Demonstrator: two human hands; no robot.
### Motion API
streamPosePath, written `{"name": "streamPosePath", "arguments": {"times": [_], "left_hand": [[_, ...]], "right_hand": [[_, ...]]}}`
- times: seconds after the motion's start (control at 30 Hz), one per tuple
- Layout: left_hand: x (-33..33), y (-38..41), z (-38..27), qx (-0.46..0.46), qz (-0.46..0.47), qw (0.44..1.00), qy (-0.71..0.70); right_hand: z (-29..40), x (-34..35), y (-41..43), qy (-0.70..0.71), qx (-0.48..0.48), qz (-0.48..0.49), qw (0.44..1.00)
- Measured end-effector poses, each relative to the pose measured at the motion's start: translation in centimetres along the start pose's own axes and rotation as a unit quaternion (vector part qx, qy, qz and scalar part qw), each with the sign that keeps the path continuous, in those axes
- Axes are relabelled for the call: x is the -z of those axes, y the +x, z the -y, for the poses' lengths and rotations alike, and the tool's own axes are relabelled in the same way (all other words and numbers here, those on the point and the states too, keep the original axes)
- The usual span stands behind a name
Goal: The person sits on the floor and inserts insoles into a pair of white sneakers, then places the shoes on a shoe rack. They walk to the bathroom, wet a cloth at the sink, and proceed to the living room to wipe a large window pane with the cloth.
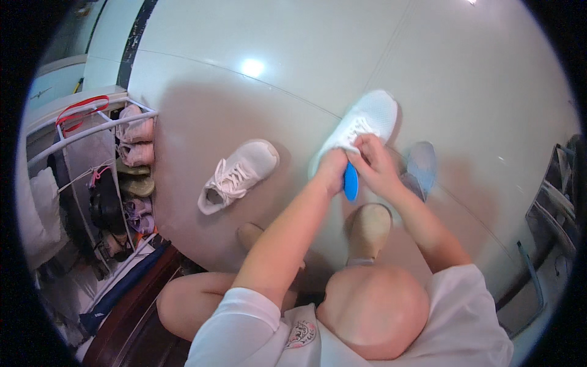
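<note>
A white lace-up sneaker point(373, 112) lies on the floor, toe pointing up and right. My left hand point(335, 169) is at its ankle opening, with the fingers largely hidden. Against that hand, a bright blue insole-like piece point(351, 182) sticks out towards me; its other end is out of sight. My right hand point(377, 160) has thumb and fingertips pinched at the sneaker's tongue, beside the laces. The matching white sneaker point(243, 174) stands to the left with its laces tied. A grey insole-like piece point(422, 165) lies right of my right hand, partly behind my forearm.
A white-framed shoe rack point(91, 133) at the left holds several shoes, with a red strap point(82, 110) on top. Near my feet, a dark red case or box point(133, 312) sits at the lower left. Dark items on a rack point(557, 206) stand at the right edge.
</note>
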State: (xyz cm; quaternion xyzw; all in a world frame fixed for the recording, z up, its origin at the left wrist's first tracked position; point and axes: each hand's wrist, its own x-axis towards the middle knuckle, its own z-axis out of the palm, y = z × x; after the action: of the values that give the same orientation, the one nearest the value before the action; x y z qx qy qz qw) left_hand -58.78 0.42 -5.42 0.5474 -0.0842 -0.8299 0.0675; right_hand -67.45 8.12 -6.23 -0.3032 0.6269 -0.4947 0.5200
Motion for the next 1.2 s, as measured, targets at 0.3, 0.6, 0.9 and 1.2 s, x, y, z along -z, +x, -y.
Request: {"name": "streamPosePath", "arguments": {"times": [0.3,0.6,0.9,1.2], "left_hand": [[-0.3,-3.7,-2.4,0.074,0.013,0.985,0.154],[1.1,-1.0,-0.4,-0.056,-0.094,0.980,0.164],[1.8,-1.7,-2.0,0.027,0.006,0.966,0.258],[0.7,-9.7,-7.1,-0.235,0.062,0.445,0.862]], "right_hand": [[-0.6,-0.1,1.2,0.097,-0.021,-0.047,0.994],[1.7,-1.5,-0.5,-0.022,-0.005,-0.028,0.999],[2.2,-1.4,-0.1,-0.099,-0.003,-0.031,0.995],[2.2,-1.2,0.4,-0.141,0.016,-0.026,0.990]]}}
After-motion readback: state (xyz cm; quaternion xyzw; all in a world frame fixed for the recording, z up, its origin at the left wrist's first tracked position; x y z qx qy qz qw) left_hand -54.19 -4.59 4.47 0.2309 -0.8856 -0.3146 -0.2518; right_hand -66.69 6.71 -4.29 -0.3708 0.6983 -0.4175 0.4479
